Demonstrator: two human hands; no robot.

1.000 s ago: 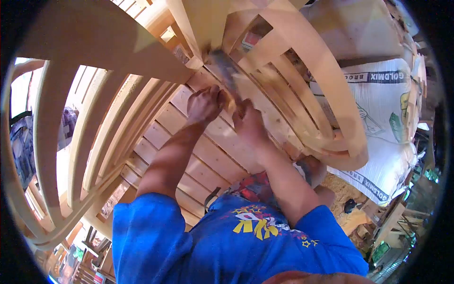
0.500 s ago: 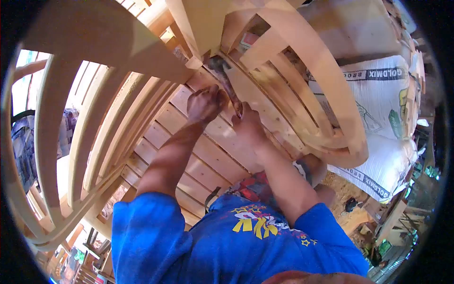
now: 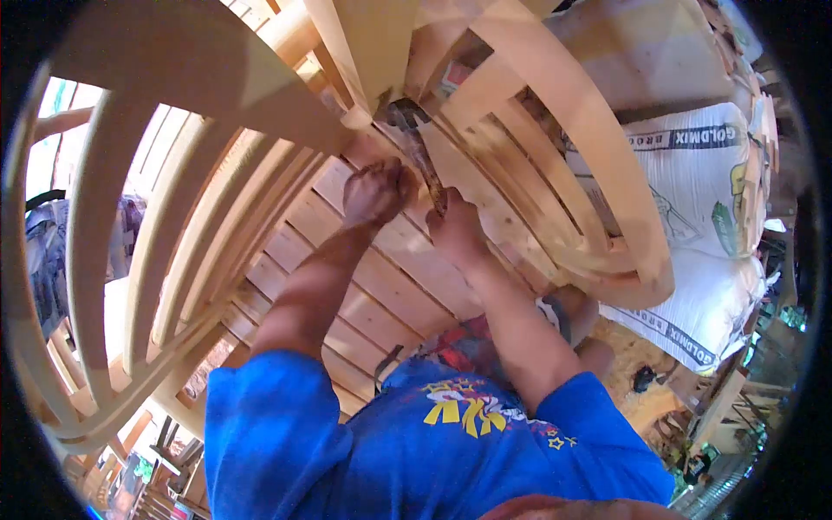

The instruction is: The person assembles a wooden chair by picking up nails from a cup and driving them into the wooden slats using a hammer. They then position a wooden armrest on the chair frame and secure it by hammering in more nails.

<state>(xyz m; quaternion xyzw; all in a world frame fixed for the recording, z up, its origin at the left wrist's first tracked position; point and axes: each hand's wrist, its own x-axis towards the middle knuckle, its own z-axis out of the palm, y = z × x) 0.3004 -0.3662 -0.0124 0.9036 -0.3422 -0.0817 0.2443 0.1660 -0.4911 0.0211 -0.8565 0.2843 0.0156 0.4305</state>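
Right hand (image 3: 458, 227) closed around a hammer (image 3: 420, 160), its head near the tight corner of the bench (image 3: 381, 277). Left hand (image 3: 377, 192) curled just beside, hold unclear; open slats between the forearms.

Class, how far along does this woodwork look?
Seemingly done: the planks lie side by side, with the curved slatted frame beside them. In hand: the right hand grips a hammer, its head near the corner; the left hand is curled nearby. Left: probably work at that corner; how much, I can't tell.
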